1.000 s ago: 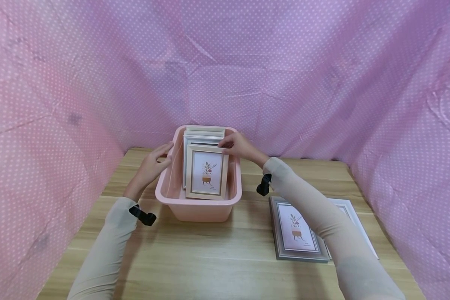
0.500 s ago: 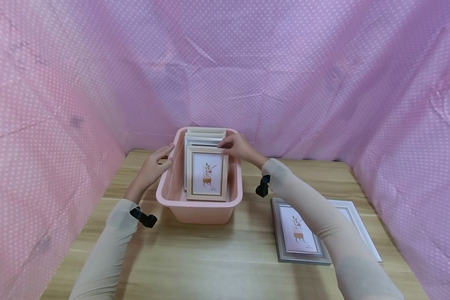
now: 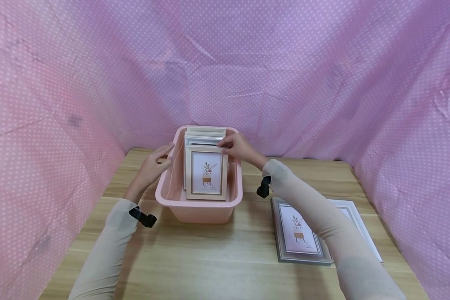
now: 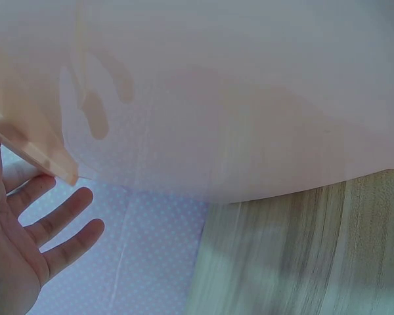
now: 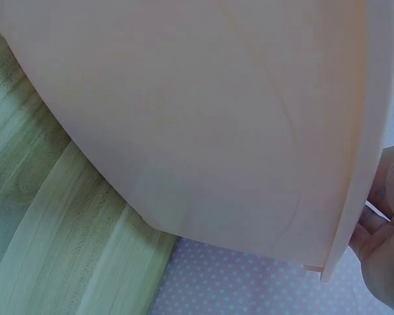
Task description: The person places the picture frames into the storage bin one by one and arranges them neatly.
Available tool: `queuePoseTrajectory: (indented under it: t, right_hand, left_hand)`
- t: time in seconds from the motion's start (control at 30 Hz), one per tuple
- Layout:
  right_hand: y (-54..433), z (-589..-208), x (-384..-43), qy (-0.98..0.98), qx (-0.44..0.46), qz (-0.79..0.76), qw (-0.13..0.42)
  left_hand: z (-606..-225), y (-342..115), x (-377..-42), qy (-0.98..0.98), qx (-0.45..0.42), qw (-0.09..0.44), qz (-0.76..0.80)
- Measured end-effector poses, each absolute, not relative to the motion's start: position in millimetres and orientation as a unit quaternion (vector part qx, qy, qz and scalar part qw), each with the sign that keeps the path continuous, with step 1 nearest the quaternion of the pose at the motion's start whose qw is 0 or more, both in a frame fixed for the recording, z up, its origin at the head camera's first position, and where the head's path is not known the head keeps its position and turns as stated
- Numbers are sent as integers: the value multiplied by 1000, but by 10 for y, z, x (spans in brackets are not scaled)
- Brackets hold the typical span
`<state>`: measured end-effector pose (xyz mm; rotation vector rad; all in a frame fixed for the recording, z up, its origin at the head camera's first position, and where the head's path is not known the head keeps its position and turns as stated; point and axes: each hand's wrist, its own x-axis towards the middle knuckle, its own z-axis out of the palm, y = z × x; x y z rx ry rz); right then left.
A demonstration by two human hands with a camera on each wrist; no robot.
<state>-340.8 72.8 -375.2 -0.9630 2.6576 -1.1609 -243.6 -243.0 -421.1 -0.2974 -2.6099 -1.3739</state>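
In the head view, a pink plastic basin [image 3: 201, 212] holds several picture frames stood upright one behind another. The front picture frame [image 3: 207, 173] is cream, with a potted-plant print, and leans back slightly. My right hand [image 3: 241, 149] reaches over the basin's right rim and pinches the top right corner of that frame. At the left rim, my left hand [image 3: 151, 166] rests its fingertips against the basin, its fingers loosely extended. The left wrist view shows the spread fingers of this hand [image 4: 26, 230] under the rim. The right fingertips are hidden behind the basin wall in the right wrist view.
On the wooden table [image 3: 206, 258], a grey picture frame [image 3: 281, 239] lies face up at the right. A white picture frame [image 3: 363, 233] beside it is partly covered by my right forearm. Pink dotted cloth [image 3: 225, 75] hangs around the table's back and sides.
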Motion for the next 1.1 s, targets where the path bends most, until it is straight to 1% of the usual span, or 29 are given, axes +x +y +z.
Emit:
queuePoseTrajectory:
  t: [0.4, 0.63, 1.1]
  right_hand:
    - [744, -3755, -3356, 866, -312, -390, 31]
    - [736, -3731, -3342, 862, -330, -385, 17]
    - [797, -3689, -3285, 857, -327, -397, 44]
  left_hand:
    - [-4190, -2412, -2423, -877, -97, 85, -463]
    - [-4199, -2406, -2428, -877, -94, 89, -463]
    - [-4214, -2424, -2415, -877, -87, 88, -464]
